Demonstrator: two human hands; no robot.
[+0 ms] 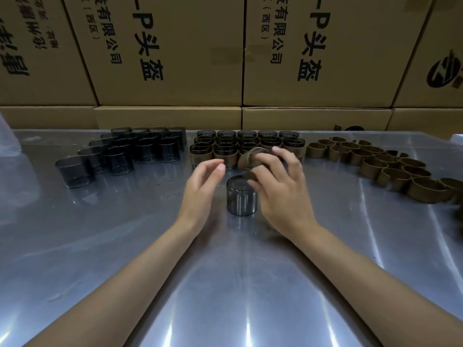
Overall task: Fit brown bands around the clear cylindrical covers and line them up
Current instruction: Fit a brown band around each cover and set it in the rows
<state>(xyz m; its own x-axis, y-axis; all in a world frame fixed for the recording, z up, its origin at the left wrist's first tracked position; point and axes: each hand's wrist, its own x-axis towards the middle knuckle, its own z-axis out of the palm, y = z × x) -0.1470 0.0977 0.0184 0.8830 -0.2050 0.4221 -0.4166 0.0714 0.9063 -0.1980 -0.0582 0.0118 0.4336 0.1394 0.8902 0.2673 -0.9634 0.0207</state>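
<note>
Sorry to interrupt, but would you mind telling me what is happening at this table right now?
A person is fitting brown bands onto clear covers. The right hand holds one brown band just above a bare cover standing alone on the metal table. The left hand hovers open beside it. Behind, finished banded covers stand in rows, bare covers wait on the left, and loose bands lie on the right.
</note>
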